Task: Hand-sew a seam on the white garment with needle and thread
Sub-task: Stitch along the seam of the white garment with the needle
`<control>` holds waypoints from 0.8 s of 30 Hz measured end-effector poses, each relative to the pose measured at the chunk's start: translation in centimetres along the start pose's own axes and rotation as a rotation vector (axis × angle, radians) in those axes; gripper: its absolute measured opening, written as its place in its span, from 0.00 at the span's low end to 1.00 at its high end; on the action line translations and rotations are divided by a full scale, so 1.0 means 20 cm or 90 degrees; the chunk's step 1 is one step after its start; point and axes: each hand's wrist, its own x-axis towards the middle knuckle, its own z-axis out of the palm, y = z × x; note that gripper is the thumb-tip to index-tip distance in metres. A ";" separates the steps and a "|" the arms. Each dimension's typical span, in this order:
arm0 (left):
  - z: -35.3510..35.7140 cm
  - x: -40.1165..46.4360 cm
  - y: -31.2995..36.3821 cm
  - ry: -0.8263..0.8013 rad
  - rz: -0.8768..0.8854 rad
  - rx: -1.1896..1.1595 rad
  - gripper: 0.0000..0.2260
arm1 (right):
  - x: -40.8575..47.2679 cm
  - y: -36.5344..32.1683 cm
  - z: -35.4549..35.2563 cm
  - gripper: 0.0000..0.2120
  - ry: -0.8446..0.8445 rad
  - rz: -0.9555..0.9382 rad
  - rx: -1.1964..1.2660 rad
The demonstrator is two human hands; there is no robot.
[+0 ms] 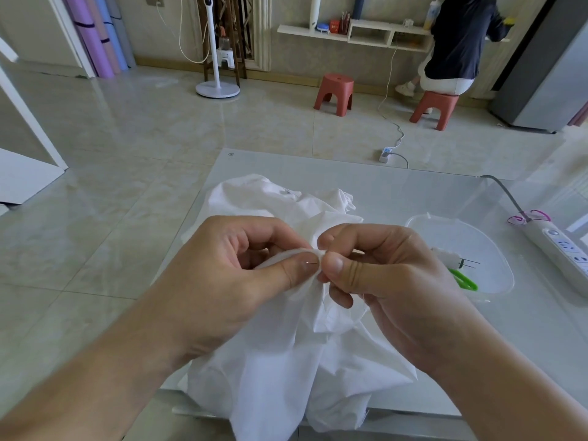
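The white garment (280, 361) lies bunched on a glass table (413, 192) and hangs over its near edge. My left hand (229, 281) pinches a raised fold of the cloth between thumb and fingers. A thin needle (313, 263) shows across my left thumbnail, pointing left out of the fold. My right hand (381, 281) pinches the same fold right beside it, thumb and forefinger closed at the needle's end. The two thumbs almost touch. I cannot make out the thread.
A clear plastic container (461, 249) at the right holds a white spool with needles (451, 259) and a green tool (464, 281). A white power strip (560, 249) lies at the far right. Red stools (334, 93) and a seated person (455, 46) are beyond the table.
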 end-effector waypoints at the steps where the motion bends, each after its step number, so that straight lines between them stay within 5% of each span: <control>1: 0.00 0.00 0.00 0.001 -0.002 -0.008 0.04 | 0.00 0.00 0.00 0.05 0.007 -0.001 -0.007; 10: 0.00 0.01 0.01 0.064 -0.021 -0.072 0.06 | 0.00 -0.04 -0.03 0.03 0.038 -0.033 -0.130; 19: 0.01 0.00 0.02 0.051 -0.052 -0.065 0.07 | -0.02 -0.06 0.00 0.14 0.098 -0.075 -0.232; 24: 0.00 0.01 0.01 0.068 -0.057 -0.083 0.07 | -0.01 -0.06 0.00 0.11 0.115 -0.079 -0.234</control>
